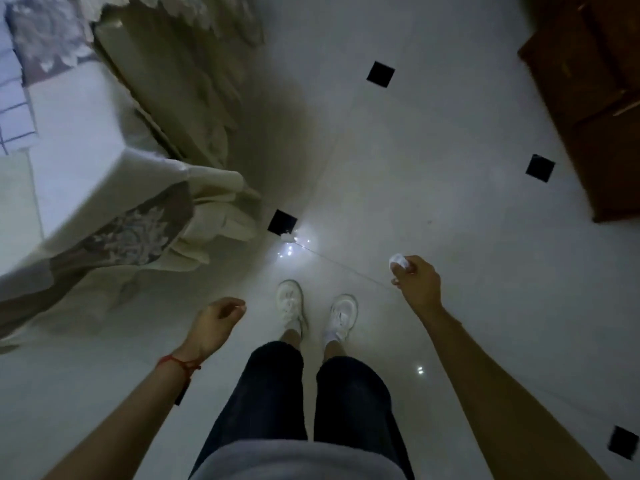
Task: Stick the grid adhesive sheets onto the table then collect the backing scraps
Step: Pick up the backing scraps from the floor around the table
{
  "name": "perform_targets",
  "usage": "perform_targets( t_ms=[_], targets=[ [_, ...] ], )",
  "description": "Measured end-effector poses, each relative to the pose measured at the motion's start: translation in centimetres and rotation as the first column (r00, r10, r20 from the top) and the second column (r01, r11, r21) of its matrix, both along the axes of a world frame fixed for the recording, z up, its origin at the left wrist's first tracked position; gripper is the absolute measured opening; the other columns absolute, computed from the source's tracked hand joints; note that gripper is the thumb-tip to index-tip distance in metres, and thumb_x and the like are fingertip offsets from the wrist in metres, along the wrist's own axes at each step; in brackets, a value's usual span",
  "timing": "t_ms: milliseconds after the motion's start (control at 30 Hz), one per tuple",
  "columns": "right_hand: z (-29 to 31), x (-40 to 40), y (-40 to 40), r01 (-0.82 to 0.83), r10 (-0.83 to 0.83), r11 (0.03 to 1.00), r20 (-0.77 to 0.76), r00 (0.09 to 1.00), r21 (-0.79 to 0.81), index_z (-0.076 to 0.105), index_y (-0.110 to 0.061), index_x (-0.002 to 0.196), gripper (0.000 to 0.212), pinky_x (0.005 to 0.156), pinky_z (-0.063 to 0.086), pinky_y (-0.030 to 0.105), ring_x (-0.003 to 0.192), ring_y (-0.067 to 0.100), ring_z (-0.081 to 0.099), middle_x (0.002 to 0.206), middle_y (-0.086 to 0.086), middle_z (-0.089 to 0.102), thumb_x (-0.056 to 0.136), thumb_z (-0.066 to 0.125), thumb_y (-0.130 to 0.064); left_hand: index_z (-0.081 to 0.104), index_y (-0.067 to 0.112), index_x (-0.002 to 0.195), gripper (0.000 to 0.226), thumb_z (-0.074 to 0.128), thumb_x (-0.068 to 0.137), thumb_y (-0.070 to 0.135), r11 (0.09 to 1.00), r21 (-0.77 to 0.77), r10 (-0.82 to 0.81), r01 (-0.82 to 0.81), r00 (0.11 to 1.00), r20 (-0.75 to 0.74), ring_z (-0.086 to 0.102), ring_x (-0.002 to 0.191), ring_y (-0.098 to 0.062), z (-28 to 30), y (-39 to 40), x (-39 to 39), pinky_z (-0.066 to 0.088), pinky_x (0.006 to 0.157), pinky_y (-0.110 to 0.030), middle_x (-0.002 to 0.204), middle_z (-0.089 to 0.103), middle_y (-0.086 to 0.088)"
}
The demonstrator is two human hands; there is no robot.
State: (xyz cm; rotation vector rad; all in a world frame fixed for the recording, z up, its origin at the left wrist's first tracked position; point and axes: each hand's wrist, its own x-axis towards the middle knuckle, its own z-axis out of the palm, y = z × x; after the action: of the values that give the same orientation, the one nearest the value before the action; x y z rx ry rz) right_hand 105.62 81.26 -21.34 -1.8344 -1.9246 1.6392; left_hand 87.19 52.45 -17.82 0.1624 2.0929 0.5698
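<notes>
Two bare arms reach down over a pale tiled floor [433, 140] that fills most of your view, marked with small black inset squares [380, 74]. At upper left stands the table [76, 133], draped in a cream cloth [194, 81] with a grey floral band hanging at its near corner. On the tabletop's far left edge you see grid adhesive sheets [14, 98], white with dark lines, lying flat; only a strip of them shows before the frame cuts off. At upper right a brown wooden cabinet [595, 91] stands against the frame's edge.

You stand with dark trousers [277, 393] and white shoes [290, 301] directly below the camera, feet apart on the tiles. A white scrap [288, 236] lies on the floor just beside the black square nearest the table's corner, among bright specks of reflected light.

Your right hand [417, 282] hangs over the floor, its fingers curled round a crumpled white backing scrap [398, 260] that sticks out at the fingertips. Your left hand [216, 323] hangs near the table cloth, fingers loosely curled and holding nothing, with a red cord [178, 363] tied round the wrist. The two hands are well apart, one either side of your shoes.
</notes>
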Motion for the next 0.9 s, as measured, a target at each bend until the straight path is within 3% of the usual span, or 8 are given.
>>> perform_targets(
  t_ms=[200,300,400,467,533,633,767,900],
  targets=[
    [-11.4,-2.3,0.8,0.037,-0.034,0.998,0.064,0.997,-0.046,0.063,0.007,0.088,0.021,0.041,0.036,-0.001,0.039,-0.014,0.053,0.078,0.013,0.062,0.087,0.062,-0.013,0.063,0.009,0.11,0.025,0.055,0.09,0.022,0.998,-0.056,-0.033,0.032,0.999,-0.018,0.056,0.096,-0.018,-12.2,3.6,-2.3,0.038,0.084,-0.023,0.114,0.065,-0.011],
    [-17.9,-3.0,0.2,-0.001,0.012,0.995,0.11,0.994,-0.099,0.062,0.007,0.086,0.02,0.04,0.034,-0.001,0.038,-0.013,0.053,0.077,0.016,0.063,0.087,0.061,-0.013,0.061,0.01,0.113,0.028,0.055,0.09,0.025,0.996,-0.074,0.046,-0.047,0.999,-0.012,0.057,0.1,-0.025,-20.2,6.1,-3.9,0.042,0.086,-0.027,0.114,0.063,-0.013],
    [-24.2,-3.6,-0.1,-0.071,0.091,0.989,0.152,0.984,-0.131,0.062,-0.001,0.079,0.017,0.043,0.036,0.002,0.045,-0.003,0.06,0.071,0.013,0.065,0.086,0.061,-0.017,0.06,0.009,0.113,0.031,0.058,0.088,0.026,0.983,-0.087,0.16,-0.16,0.987,-0.015,0.06,0.099,-0.034,-28.9,8.9,-5.4,0.045,0.086,-0.032,0.11,0.064,-0.017],
    [-28.6,-3.9,-0.3,-0.108,0.132,0.983,0.163,0.978,-0.147,0.063,-0.005,0.076,0.02,0.056,0.047,0.015,0.063,0.015,0.067,0.069,0.011,0.067,0.086,0.061,-0.022,0.058,0.007,0.116,0.034,0.06,0.087,0.025,0.978,-0.098,0.182,-0.184,0.983,-0.037,0.058,0.103,-0.033,-34.6,10.5,-6.1,0.042,0.087,-0.028,0.112,0.062,-0.018],
    [-32.8,-4.1,-0.1,-0.136,0.162,0.977,0.164,0.973,-0.162,0.065,-0.005,0.077,0.021,0.065,0.051,0.026,0.066,0.018,0.068,0.065,0.005,0.066,0.086,0.061,-0.024,0.055,0.005,0.121,0.039,0.06,0.087,0.023,0.984,-0.101,0.14,-0.145,0.989,-0.054,0.056,0.108,-0.031,-40.4,12.0,-6.8,0.041,0.09,-0.028,0.118,0.059,-0.021],
    [-38.8,-4.8,0.8,-0.156,0.177,0.977,0.141,0.974,-0.146,0.064,-0.007,0.078,0.017,0.063,0.053,0.022,0.054,0.002,0.064,0.063,-0.003,0.065,0.087,0.061,-0.021,0.046,0.007,0.131,0.048,0.059,0.087,0.02,0.993,-0.104,0.037,-0.047,0.995,-0.093,0.049,0.116,-0.034,-48.3,13.2,-7.5,0.039,0.098,-0.033,0.127,0.05,-0.024],
    [-45.2,-6.2,2.1,-0.135,0.15,0.983,0.128,0.98,-0.124,0.062,-0.018,0.08,0.008,0.075,0.053,0.034,0.065,0.012,0.065,0.069,-0.003,0.065,0.087,0.062,-0.023,0.037,0.013,0.137,0.054,0.057,0.088,0.022,0.986,-0.153,-0.106,0.066,0.958,-0.265,0.037,0.125,-0.034,-56.7,13.3,-8.8,0.038,0.099,-0.038,0.138,0.039,-0.021],
    [-49.4,-7.2,2.3,-0.18,0.192,0.978,0.116,0.975,-0.105,0.061,-0.018,0.083,0.008,0.068,0.052,0.027,0.068,0.014,0.066,0.071,-0.001,0.065,0.087,0.06,-0.024,0.041,0.013,0.134,0.048,0.055,0.089,0.016,0.976,-0.163,-0.191,0.143,0.923,-0.335,0.034,0.127,-0.033,-62.5,12.8,-9.9,0.039,0.098,-0.04,0.143,0.033,-0.017]
  ],
)
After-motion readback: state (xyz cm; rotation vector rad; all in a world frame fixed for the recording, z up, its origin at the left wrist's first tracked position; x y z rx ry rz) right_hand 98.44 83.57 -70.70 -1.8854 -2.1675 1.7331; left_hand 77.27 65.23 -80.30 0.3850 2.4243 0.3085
